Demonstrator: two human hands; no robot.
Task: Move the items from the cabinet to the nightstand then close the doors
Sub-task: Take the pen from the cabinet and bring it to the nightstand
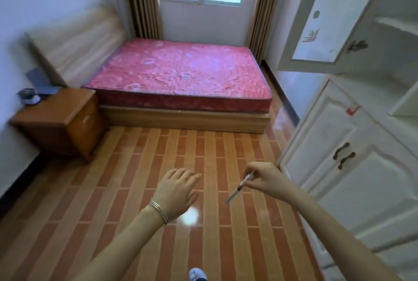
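My right hand (265,180) pinches a thin pen (238,188) by its upper end, the tip pointing down and left over the floor. My left hand (175,190) hovers beside it with fingers loosely spread, holding nothing; bangles ring its wrist. The wooden nightstand (61,120) stands at the left against the wall, carrying a small dark-and-white object (28,97) and a flat blue item (44,81) at its back. The white cabinet (352,145) fills the right side, with an upper door (328,16) swung open and shelves visible behind it.
A bed with a pink mattress (178,75) lies ahead beyond the nightstand, under a window with brown curtains (144,0). The lower cabinet doors (343,156) with dark handles are shut. Striped orange floor tiles (135,179) stretch between me and the nightstand.
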